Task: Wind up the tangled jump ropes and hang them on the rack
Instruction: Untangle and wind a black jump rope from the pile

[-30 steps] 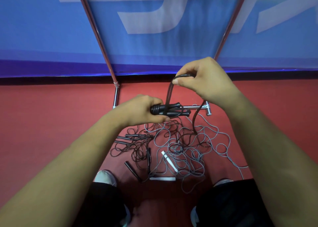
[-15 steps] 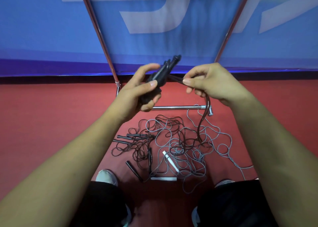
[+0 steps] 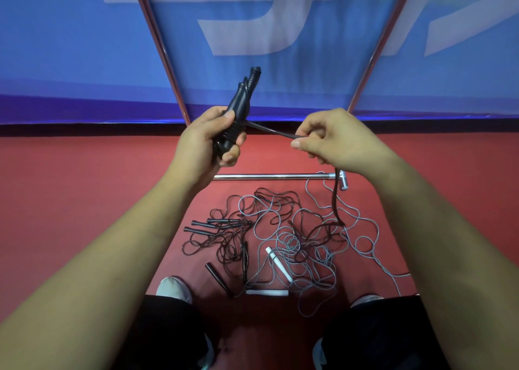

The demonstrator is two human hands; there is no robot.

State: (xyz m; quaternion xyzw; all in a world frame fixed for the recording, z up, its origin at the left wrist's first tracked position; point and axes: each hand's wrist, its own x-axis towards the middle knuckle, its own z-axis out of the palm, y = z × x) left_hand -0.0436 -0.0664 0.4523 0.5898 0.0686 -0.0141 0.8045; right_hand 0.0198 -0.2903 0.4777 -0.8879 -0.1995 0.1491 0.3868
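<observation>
Left grip (image 3: pixel 207 142) wrapped round two black handles (image 3: pixel 244 97), tips tilted up. Right grip (image 3: pixel 337 142) pinches the black rope (image 3: pixel 269 129), which runs taut between both, then hangs to the tangled pile (image 3: pixel 280 237) on the red floor (image 3: pixel 84 201). A few turns seemingly wound round the handles. Rack bar (image 3: pixel 269 176) lies just beyond the pile.

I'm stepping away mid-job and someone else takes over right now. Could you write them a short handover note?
Left hand grips the two black handles together, pointing up.
Right hand pinches that rope's black cord, stretched between the hands; the rest hangs down into the pile on the red floor.
Pile: grey rope with white handles and other black ropes, tangled, in front of the rack's base bar.
Done: winding of this rope begun, most cord loose.
Left: finish winding, hang it, then do the others. The rack's top is out of view.
</observation>
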